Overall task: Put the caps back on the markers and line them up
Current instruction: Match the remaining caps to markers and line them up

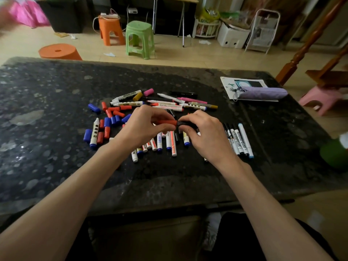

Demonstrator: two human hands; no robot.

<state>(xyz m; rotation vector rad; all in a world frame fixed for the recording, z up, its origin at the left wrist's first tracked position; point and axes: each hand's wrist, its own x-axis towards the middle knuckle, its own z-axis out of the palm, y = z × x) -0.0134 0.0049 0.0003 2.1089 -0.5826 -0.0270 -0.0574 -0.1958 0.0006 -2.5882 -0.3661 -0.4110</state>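
the left hand [145, 125] has thumb and fingers curled around a red marker [167, 122], held level just above the table [56, 95]. the right hand [205, 134] pinches a dark piece [181, 123] that meets the red marker's end; whether that piece is a cap or a barrel cannot be told. directly below both hands lies a loose bunch of white markers [160, 144], mostly pointing toward the person, with blue and red ends showing. just beside the right hand, on its outer side, a row of capped markers [238, 140] lies side by side, touching and roughly parallel. to the left of the left hand sit scattered caps [111, 117] in red and blue, with one white marker [94, 133] among them. beyond the hands, more markers [165, 104] lie crosswise in a heap, with a pink cap [148, 92] and a black marker [183, 94] near its far edge. further right, a purple pouch [261, 94] rests on a printed sheet [228, 82]. on the floor past the table stand a green stool [140, 38] and an orange stool [111, 29].
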